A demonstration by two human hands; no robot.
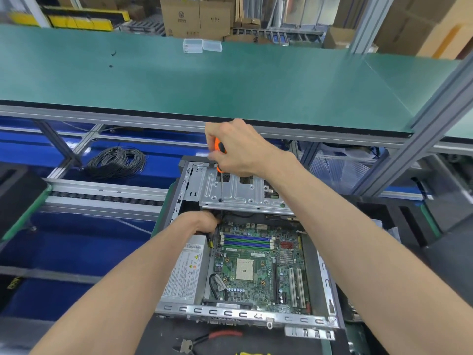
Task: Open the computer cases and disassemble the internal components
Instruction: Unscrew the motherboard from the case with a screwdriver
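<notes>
The right hand [236, 147] grips the orange-handled screwdriver [220, 160] upright — shaft through the silver metal drive cage [240, 193]; the left hand [204, 221] reaches beneath, grip hidden.

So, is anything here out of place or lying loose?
Two small dark bits lie loose on the green shelf, possibly screws. Pliers lie in front of the computer case. Nothing looks damaged.

Green-topped shelf [230, 80] on aluminium posts [368, 24]; cardboard boxes [197, 17] behind.
</notes>
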